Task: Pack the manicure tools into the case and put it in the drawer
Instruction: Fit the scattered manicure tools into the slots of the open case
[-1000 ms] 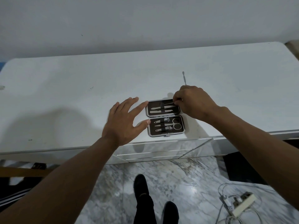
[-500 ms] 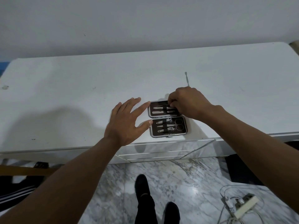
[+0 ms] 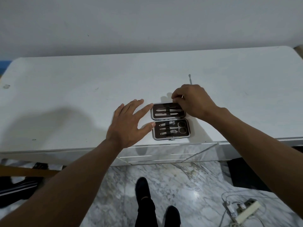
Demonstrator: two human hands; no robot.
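Manicure case (image 3: pixel 189 128) first: your right hand (image 3: pixel 195 102) curls over its far right corner. Whether it pinches a tool or the rim, I cannot tell. Your left hand (image 3: pixel 129 123) is spread, forefinger and thumb tips touching the case's left edge. It lies open near the front of the white top (image 3: pixel 82 104). Expect it to be light, stiff and ready to slide, so once it is closed grip it across both long edges. One thin tool (image 3: pixel 190 80) lies loose beyond your right hand. It looks small and slick, so pinch it mid-shaft.
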